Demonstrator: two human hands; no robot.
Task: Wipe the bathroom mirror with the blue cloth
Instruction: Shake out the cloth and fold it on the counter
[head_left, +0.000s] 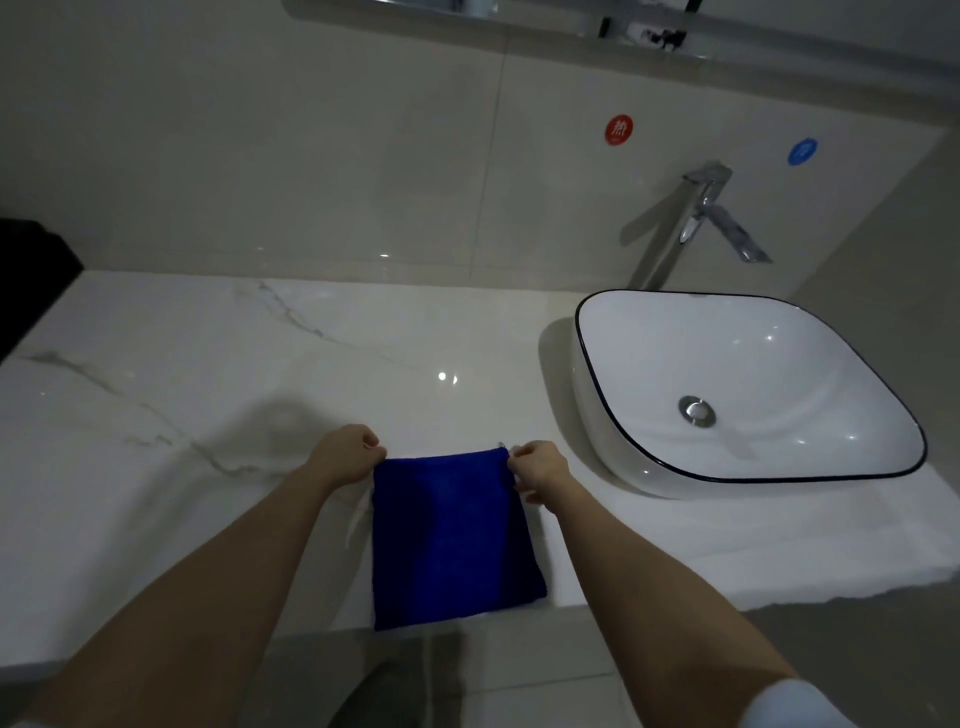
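Blue cloth (452, 540) seemingly between left hand (347, 456), right hand (540, 470)

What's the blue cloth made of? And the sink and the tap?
The blue cloth looks like soft, fuzzy fabric, maybe microfibre: it is matte, with no shine. The sink looks like glossy white ceramic, with bright light spots on it. The tap seems to be polished metal, silvery and mirror-shiny.

White vessel basin (675, 364) with dark rim stands on veined marble counter (208, 364); chrome tap (696, 218) behind it. Red sticker (618, 129) and blue sticker (802, 151) on tiled wall (311, 156)
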